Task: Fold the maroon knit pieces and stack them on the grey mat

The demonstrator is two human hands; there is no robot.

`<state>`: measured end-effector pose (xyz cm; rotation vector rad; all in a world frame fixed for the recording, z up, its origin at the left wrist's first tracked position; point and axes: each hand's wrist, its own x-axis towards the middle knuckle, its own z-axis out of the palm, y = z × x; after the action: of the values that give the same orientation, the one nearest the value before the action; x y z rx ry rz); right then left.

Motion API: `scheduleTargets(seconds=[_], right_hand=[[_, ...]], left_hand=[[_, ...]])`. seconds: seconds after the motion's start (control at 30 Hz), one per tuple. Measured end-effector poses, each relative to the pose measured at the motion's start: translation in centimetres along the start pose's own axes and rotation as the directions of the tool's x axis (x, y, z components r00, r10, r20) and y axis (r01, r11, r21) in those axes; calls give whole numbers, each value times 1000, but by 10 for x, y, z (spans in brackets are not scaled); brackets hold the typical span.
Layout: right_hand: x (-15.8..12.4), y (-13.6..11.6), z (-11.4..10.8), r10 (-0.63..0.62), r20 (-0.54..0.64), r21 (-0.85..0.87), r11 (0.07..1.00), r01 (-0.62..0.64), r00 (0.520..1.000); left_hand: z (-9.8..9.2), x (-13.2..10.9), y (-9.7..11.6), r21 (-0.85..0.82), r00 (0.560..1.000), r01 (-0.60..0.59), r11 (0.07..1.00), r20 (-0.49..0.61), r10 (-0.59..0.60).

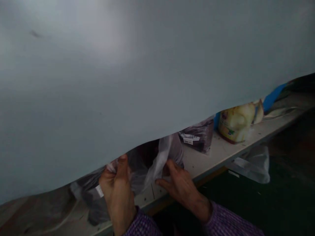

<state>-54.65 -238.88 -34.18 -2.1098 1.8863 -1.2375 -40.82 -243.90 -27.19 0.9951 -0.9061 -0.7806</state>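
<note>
Under the edge of a large pale sheet-like surface (157, 82), a clear plastic bag (157, 164) with something dark inside lies on a pale shelf (197, 164). My left hand (118, 190) is closed, thumb pressed against the fingers, on a gathered bit of the bag at its left side. My right hand (182, 188) is at the bag's right edge, thumb and fingers apart, fingertips touching the loose film. The upper part of the bag is hidden beneath the pale surface.
Right of the bag stand a dark packet with a white label (197, 136) and a yellowish printed container (236, 123). More dark plastic-wrapped stuff (95, 200) lies at the left. Clear film (256, 165) hangs below the shelf edge, above a dark green floor (233, 203).
</note>
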Motion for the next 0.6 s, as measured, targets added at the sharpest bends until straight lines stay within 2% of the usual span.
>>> scheduleTargets(seconds=[0.07, 0.13, 0.17, 0.2, 0.23, 0.27, 0.33, 0.4, 0.43, 0.5, 0.6], right_hand=[[6, -7, -29, -95, -94, 24, 995, 97, 991], [22, -24, -56, -187, -273, -12, 981, 191, 944], [31, -34, -66, -268, -291, -60, 963, 262, 918], [41, -45, -74, -360, -258, -109, 933, 343, 897], [50, -54, -79, -442, -161, -146, 895, 422, 882], [57, -61, -82, -496, -14, -171, 856, 487, 868], [64, -67, -83, -499, 279, -203, 805, 558, 821], [60, -64, -84, -450, 428, -222, 788, 574, 784], [55, -60, -86, -453, 440, -226, 779, 584, 775], [44, -51, -94, -521, 389, -237, 741, 629, 760], [38, -40, -110, -600, 353, -318, 644, 695, 718]], left_hand=[[-4, -1, 7, 58, 999, 25, 998, 37, -28], [-6, -2, 13, 112, 995, 35, 993, 91, -45], [-6, -3, 16, 124, 992, 33, 992, 120, -48], [-7, -3, 18, 122, 989, 31, 992, 139, -48], [-8, -4, 20, 110, 989, 31, 994, 143, -46], [-10, -4, 22, 94, 991, 34, 995, 130, -46], [-16, -5, 24, 88, 993, 44, 995, 105, -53], [-23, -5, 25, 112, 993, 19, 994, 114, -32], [-26, -5, 26, 128, 991, -2, 992, 133, -15], [-32, -4, 26, 153, 984, -27, 988, 179, -1], [-37, -3, 28, 160, 967, -19, 987, 253, -22]])
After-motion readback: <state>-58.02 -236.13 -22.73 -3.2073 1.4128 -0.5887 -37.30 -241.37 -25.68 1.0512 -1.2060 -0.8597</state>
